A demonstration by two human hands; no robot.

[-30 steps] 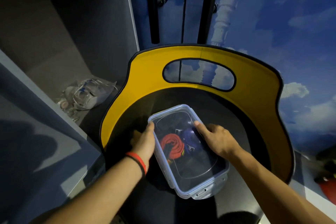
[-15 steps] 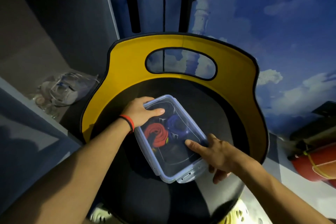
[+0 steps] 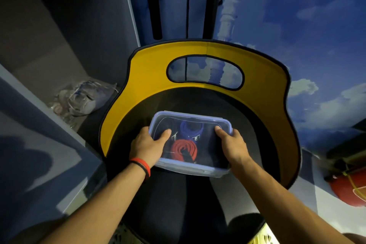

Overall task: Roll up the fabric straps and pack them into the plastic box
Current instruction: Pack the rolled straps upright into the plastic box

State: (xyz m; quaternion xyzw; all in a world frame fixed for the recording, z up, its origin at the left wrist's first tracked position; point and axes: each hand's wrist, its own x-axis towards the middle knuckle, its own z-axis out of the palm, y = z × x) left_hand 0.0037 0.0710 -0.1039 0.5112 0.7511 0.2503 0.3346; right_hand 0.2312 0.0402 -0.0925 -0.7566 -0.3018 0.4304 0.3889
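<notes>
The lidded plastic box [image 3: 198, 170] is sitting on the black seat [image 3: 178, 200] of a yellow-backed chair [image 3: 150, 77]. The left hand [image 3: 147, 147] and right hand [image 3: 233, 147] are gripping its ends, thumbs lying on the lid. A rolled red strap [image 3: 183, 149] and blue strap [image 3: 191, 129] are lying inside. A bagged item [image 3: 87, 97] is lying on the shelf to the left, and a red cylinder [image 3: 348, 190] is showing to the right.

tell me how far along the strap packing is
Done: the rolled red strap and blue strap lie inside the plastic box, with the lid on. In hand: the left hand and right hand grip the box ends, thumbs on the lid. Left: perhaps clipping the lid shut; that cannot be told here.
</notes>
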